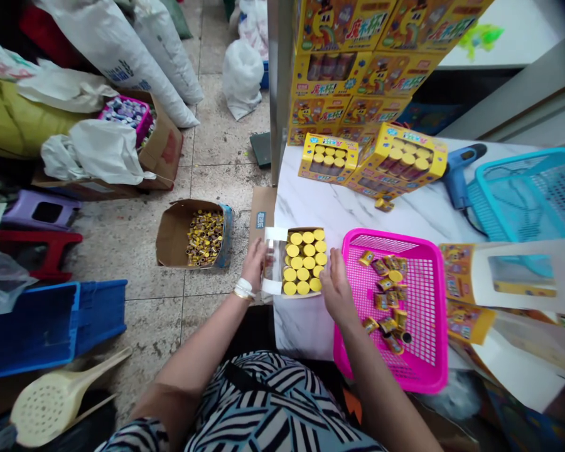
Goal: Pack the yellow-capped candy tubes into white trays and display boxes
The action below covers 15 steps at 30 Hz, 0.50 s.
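A small open box [277, 261] filled with several yellow-capped tubes [304, 262] lies at the left edge of the white marble table [311, 207]. My left hand [255, 262] grips the box's left side, fingers curled on its white flap. My right hand [335, 285] rests against the box's right side, fingers bent toward the tubes. A pink basket [424, 364] with several loose tubes [387, 295] sits just right of my right hand.
Filled yellow boxes [328, 158] and a tall stack of them [358, 69] stand at the table's back. A blue glue gun [457, 169], a teal basket [527, 194] and flat box blanks [466, 295] lie to the right. On the floor sits a carton of tubes [195, 235].
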Available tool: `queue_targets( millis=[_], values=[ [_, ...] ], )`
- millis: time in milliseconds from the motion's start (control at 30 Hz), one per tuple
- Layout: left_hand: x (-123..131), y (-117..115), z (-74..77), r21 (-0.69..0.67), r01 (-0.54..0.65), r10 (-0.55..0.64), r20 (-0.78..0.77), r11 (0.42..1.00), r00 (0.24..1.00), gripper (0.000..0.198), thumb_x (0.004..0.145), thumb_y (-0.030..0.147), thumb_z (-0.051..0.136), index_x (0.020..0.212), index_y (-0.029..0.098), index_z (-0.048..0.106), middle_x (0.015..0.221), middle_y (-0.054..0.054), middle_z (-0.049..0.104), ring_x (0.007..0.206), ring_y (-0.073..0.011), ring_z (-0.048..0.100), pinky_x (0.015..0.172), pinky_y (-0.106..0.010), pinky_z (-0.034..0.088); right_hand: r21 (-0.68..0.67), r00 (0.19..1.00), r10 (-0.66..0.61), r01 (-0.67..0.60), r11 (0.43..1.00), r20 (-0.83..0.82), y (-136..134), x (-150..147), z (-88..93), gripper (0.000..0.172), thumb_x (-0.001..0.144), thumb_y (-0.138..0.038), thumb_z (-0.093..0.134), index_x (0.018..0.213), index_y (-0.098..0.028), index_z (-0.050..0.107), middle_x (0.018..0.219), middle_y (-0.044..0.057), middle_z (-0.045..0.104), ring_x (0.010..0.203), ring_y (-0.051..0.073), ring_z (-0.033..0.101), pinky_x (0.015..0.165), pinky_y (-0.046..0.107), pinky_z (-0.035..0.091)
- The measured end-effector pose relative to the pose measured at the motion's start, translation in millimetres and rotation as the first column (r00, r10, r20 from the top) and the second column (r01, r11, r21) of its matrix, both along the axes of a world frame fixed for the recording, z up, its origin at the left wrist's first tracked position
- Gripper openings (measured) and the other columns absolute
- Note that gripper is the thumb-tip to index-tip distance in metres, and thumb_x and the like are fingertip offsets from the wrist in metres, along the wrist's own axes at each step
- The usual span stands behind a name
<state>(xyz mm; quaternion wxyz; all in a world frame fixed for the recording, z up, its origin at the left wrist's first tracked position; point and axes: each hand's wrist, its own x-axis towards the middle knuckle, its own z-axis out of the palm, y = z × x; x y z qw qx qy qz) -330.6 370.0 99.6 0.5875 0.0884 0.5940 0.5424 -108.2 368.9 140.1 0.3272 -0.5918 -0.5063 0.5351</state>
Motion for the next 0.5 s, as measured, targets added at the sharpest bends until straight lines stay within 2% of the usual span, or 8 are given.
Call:
queue_targets(
  millis=[67, 167, 267, 333, 433, 500],
  values=[
    [-21, 2, -4.1, -0.075, 0.005, 0.01, 0.196, 0.997, 0.981, 0.072, 0.084, 0.065, 0.056, 0.134, 0.013, 0.054, 0.099, -0.013, 0.074, 0.095, -0.0289, 0.071, 0.086, -0.043, 0.057, -0.075, 0.998, -0.039, 0.043, 0.996, 0.052, -4, -7, -3.9, 0.08, 0.095, -0.06, 0.043, 0.16, -0.026, 0.011, 0.167, 0.005, 0.012, 0.154, 0.024, 0.013, 0.126, 0.05, 0.015],
    [-40, 0, -7.3, -0.052, 0.073, -0.047, 0.396, 0.996, 0.917, 0.073, 0.09, 0.069, 0.038, 0.127, 0.01, 0.06, 0.105, -0.018, 0.074, 0.104, -0.0336, 0.069, 0.089, -0.05, 0.057, -0.128, 0.993, -0.045, 0.06, 0.99, 0.112, -4, -22, -4.1, 0.076, 0.095, -0.061, 0.04, 0.159, -0.026, 0.019, 0.165, 0.004, 0.023, 0.152, 0.026, 0.02, 0.125, 0.051, 0.019],
    [-38, -9, -6.3, 0.049, 0.061, -0.077, 0.436, 0.997, 0.897, 0.072, 0.09, 0.07, 0.035, 0.128, 0.016, 0.061, 0.125, -0.017, 0.068, 0.122, -0.0352, 0.061, 0.099, -0.053, 0.051, -0.028, 0.989, 0.034, -0.03, 0.999, 0.143, -4, -35, -4.3, 0.075, 0.092, -0.058, 0.048, 0.157, -0.024, 0.028, 0.162, 0.006, 0.031, 0.15, 0.028, 0.028, 0.123, 0.052, 0.023],
    [-31, -14, -2.6, 0.147, 0.038, -0.099, 0.438, 0.988, 0.894, 0.072, 0.088, 0.072, 0.036, 0.132, 0.02, 0.059, 0.138, -0.014, 0.061, 0.133, -0.0349, 0.052, 0.107, -0.055, 0.045, 0.01, 0.99, 0.017, -0.018, 1.0, 0.143, -4, -38, -8.4, 0.074, 0.092, -0.057, 0.05, 0.154, -0.022, 0.033, 0.162, 0.008, 0.031, 0.15, 0.028, 0.028, 0.123, 0.051, 0.024],
    [-29, -17, 5.2, 0.259, 0.019, -0.141, 0.461, 0.966, 0.876, 0.083, 0.083, 0.08, 0.036, 0.138, 0.021, 0.055, 0.148, -0.013, 0.052, 0.141, -0.0368, 0.042, 0.112, -0.06, 0.037, -0.054, 0.996, -0.066, 0.069, 0.996, 0.062, 2, -28, -20.3, 0.069, 0.094, -0.06, 0.043, 0.152, -0.023, 0.036, 0.162, 0.009, 0.031, 0.148, 0.026, 0.031, 0.121, 0.048, 0.03],
    [-35, -17, 7.7, 0.277, -0.01, -0.124, 0.464, 0.961, 0.877, 0.09, 0.079, 0.085, 0.035, 0.141, 0.022, 0.052, 0.149, -0.013, 0.051, 0.142, -0.038, 0.041, 0.111, -0.061, 0.037, -0.054, 0.998, -0.057, 0.057, 0.997, -0.009, 8, -19, -28.4, 0.069, 0.097, -0.061, 0.033, 0.155, -0.024, 0.029, 0.162, 0.008, 0.031, 0.148, 0.024, 0.033, 0.118, 0.048, 0.034]
  ],
)
